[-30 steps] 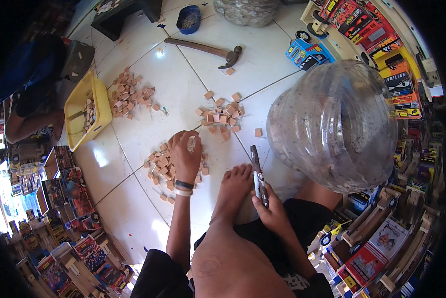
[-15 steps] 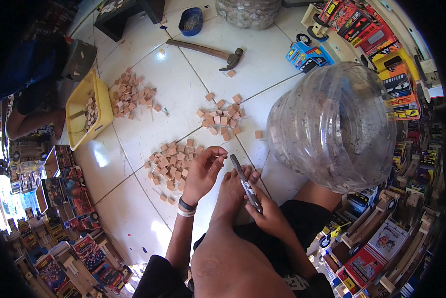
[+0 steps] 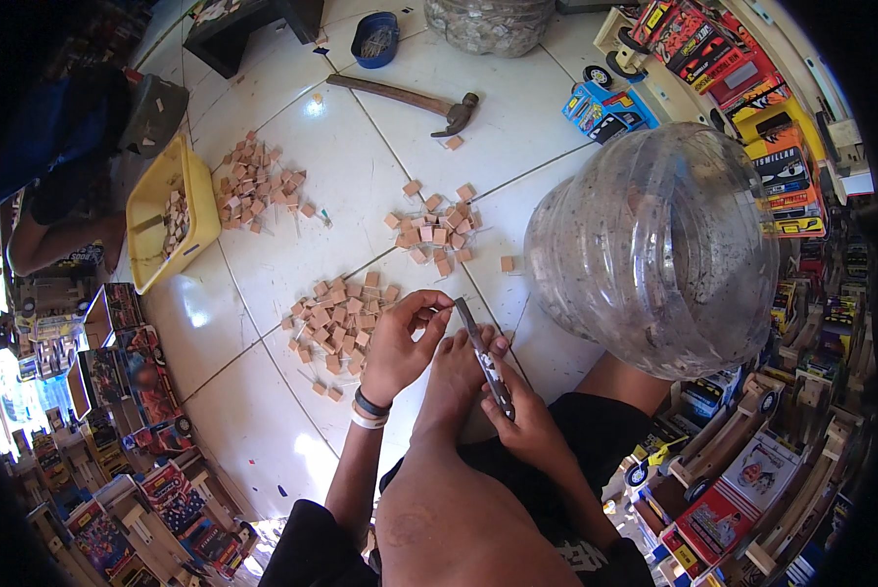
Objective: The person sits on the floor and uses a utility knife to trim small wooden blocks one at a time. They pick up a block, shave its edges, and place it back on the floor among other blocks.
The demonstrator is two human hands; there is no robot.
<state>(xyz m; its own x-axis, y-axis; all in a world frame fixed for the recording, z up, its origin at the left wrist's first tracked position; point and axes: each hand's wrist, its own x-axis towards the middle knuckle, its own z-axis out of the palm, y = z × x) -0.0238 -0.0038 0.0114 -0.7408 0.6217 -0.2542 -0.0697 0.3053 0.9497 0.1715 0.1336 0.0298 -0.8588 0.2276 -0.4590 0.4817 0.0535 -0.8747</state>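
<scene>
While hands (image 3: 529, 423) meet at pliers (image 3: 488, 364), lettered trucks (image 3: 715, 523) (toys), blocks (image 3: 338, 295)

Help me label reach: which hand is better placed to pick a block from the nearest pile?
Probably the left hand: it is close beside the nearest pile of wooden blocks, though whether it pinches something small is unclear. The right hand is farther off and grips a dark metal tool.

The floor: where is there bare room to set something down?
Bare tile shows between the hammer, left blocks and middle blocks, and between the yellow tub and near blocks. It's crowded around the pliers, and the lower left and right are packed with toys.
</scene>
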